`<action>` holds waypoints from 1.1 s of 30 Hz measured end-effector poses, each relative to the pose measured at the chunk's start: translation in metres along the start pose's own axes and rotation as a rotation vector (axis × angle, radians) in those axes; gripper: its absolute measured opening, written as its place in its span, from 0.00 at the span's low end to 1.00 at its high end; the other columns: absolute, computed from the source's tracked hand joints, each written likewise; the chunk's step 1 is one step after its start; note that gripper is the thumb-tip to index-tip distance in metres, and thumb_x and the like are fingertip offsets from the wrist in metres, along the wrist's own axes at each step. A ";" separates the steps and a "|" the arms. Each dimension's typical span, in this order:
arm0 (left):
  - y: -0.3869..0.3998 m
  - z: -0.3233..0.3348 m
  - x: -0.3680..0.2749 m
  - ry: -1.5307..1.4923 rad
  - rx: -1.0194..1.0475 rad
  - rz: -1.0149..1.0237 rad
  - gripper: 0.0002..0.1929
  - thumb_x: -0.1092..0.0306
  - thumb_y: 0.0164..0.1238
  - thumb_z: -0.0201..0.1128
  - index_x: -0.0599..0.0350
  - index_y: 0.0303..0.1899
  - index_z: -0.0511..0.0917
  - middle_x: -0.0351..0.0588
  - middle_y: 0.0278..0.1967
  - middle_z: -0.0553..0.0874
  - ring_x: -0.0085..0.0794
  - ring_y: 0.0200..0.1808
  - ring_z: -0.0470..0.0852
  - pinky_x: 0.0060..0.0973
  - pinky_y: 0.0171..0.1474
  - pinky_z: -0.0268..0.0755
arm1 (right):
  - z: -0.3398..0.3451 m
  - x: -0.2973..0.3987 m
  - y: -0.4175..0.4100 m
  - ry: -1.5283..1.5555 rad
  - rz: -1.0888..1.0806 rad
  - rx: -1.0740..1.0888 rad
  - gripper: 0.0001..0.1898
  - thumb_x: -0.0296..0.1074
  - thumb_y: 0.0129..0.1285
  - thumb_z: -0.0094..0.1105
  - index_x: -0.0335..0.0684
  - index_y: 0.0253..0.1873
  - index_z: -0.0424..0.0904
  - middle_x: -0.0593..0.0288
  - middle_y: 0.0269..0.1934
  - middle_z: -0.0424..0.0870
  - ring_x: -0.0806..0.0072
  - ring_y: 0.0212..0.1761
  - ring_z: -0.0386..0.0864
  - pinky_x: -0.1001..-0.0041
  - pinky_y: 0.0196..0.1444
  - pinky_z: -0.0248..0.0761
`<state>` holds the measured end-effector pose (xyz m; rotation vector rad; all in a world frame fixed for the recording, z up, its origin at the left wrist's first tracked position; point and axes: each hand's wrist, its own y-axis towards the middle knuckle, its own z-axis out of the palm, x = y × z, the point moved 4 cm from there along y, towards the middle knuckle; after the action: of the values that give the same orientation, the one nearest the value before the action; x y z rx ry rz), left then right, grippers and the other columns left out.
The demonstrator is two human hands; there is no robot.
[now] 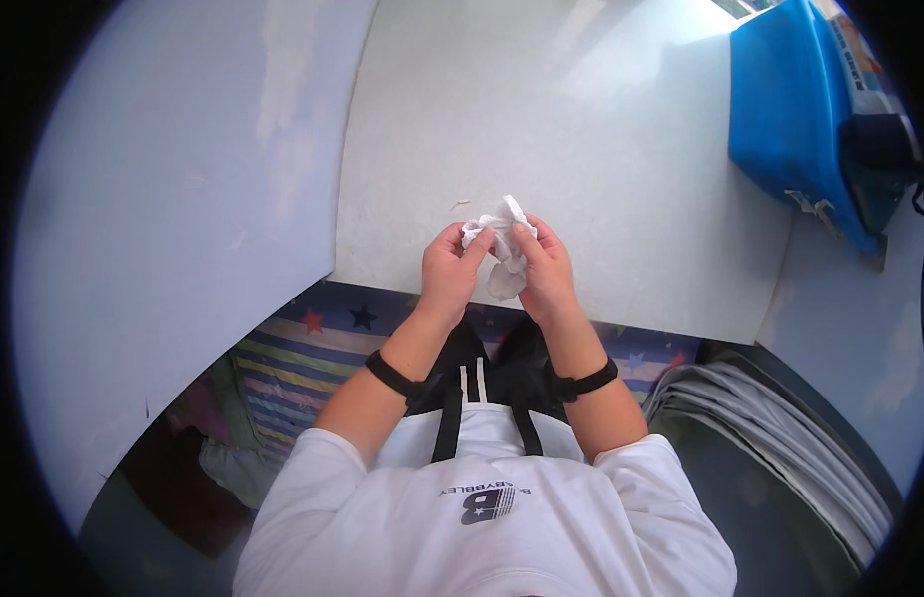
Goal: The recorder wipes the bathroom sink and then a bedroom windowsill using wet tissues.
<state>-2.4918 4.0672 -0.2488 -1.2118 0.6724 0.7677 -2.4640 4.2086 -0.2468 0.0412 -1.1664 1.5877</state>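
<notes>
A crumpled white cloth or tissue (511, 257) is held between both hands, over the near edge of a pale grey tabletop (536, 142). My left hand (453, 265) pinches its left side between thumb and fingers. On the other side, my right hand (545, 261) grips it with the thumb on top. Part of the white material sticks up above the fingers, and a rounded flap hangs below them. A small thin pale scrap (460, 203) lies on the tabletop just beyond my left hand.
A blue plastic bin (786, 119) with things in it stands at the back right. Pale blue walls flank the tabletop, left (178, 164) and right (865, 321). Striped fabric with stars (298, 358) lies below the near edge, and folded grey material (775, 425) is at the lower right.
</notes>
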 end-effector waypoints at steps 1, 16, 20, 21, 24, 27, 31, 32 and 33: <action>0.000 -0.001 -0.001 0.002 -0.002 0.000 0.15 0.66 0.85 0.68 0.65 0.63 0.83 0.44 0.50 0.91 0.23 0.49 0.88 0.26 0.58 0.81 | -0.001 0.001 -0.002 0.022 -0.017 -0.117 0.15 0.35 0.83 0.63 0.33 0.65 0.82 0.59 0.51 0.90 0.77 0.50 0.87 0.72 0.53 0.82; -0.003 -0.009 -0.011 -0.003 0.087 0.056 0.18 0.70 0.92 0.53 0.64 0.74 0.78 0.48 0.61 0.88 0.26 0.62 0.86 0.26 0.69 0.77 | -0.064 0.035 -0.016 -0.319 -0.202 -0.140 0.14 0.31 0.81 0.66 0.30 0.62 0.85 0.58 0.53 0.91 0.78 0.53 0.87 0.75 0.57 0.81; -0.004 0.025 0.010 -0.029 0.218 -0.003 0.22 0.70 0.92 0.54 0.65 0.78 0.72 0.49 0.66 0.86 0.28 0.64 0.86 0.29 0.70 0.78 | -0.104 0.052 -0.044 -0.411 -0.322 -0.275 0.14 0.31 0.81 0.65 0.29 0.64 0.85 0.60 0.51 0.92 0.79 0.53 0.88 0.76 0.58 0.81; -0.003 0.041 0.017 -0.030 0.282 0.006 0.23 0.70 0.91 0.54 0.64 0.79 0.70 0.49 0.68 0.85 0.28 0.64 0.86 0.30 0.68 0.79 | -0.124 0.063 -0.053 -0.403 -0.368 -0.341 0.17 0.32 0.81 0.65 0.28 0.66 0.83 0.56 0.56 0.91 0.76 0.55 0.87 0.73 0.60 0.80; 0.008 0.068 0.051 0.163 0.332 -0.014 0.27 0.67 0.89 0.59 0.63 0.81 0.67 0.51 0.72 0.80 0.28 0.58 0.86 0.29 0.61 0.81 | -0.196 0.083 -0.057 -0.617 -0.469 -0.615 0.22 0.36 0.80 0.67 0.29 0.70 0.81 0.48 0.66 0.84 0.68 0.63 0.84 0.66 0.64 0.79; 0.008 0.066 0.056 0.488 0.300 0.169 0.29 0.67 0.85 0.64 0.63 0.81 0.68 0.53 0.72 0.79 0.29 0.53 0.87 0.28 0.58 0.81 | -0.229 0.089 -0.062 -1.094 -0.548 -0.943 0.31 0.41 0.77 0.70 0.32 0.78 0.74 0.36 0.77 0.70 0.48 0.76 0.72 0.54 0.74 0.71; -0.001 0.005 0.042 0.552 0.210 0.271 0.23 0.75 0.79 0.66 0.61 0.71 0.79 0.51 0.63 0.84 0.28 0.49 0.87 0.26 0.53 0.82 | -0.199 0.054 -0.024 -1.628 -0.768 -0.582 0.38 0.43 0.73 0.70 0.36 0.83 0.67 0.32 0.79 0.66 0.35 0.81 0.64 0.42 0.84 0.55; -0.004 -0.016 0.039 0.566 0.157 0.307 0.21 0.75 0.78 0.66 0.61 0.70 0.80 0.50 0.60 0.84 0.28 0.48 0.87 0.26 0.53 0.82 | -0.189 0.042 -0.009 -1.731 -0.766 -0.574 0.40 0.46 0.74 0.69 0.37 0.84 0.66 0.32 0.82 0.62 0.34 0.84 0.60 0.41 0.86 0.52; -0.006 -0.037 0.038 0.580 0.100 0.347 0.20 0.76 0.77 0.66 0.61 0.68 0.82 0.49 0.58 0.85 0.27 0.46 0.87 0.26 0.53 0.82 | -0.180 0.034 0.005 -1.833 -0.768 -0.564 0.41 0.50 0.74 0.68 0.38 0.85 0.66 0.31 0.84 0.59 0.34 0.87 0.55 0.40 0.87 0.49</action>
<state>-2.4671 4.0362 -0.2839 -1.2465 1.4093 0.6520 -2.3877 4.3565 -0.3230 1.5975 -2.4048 0.1135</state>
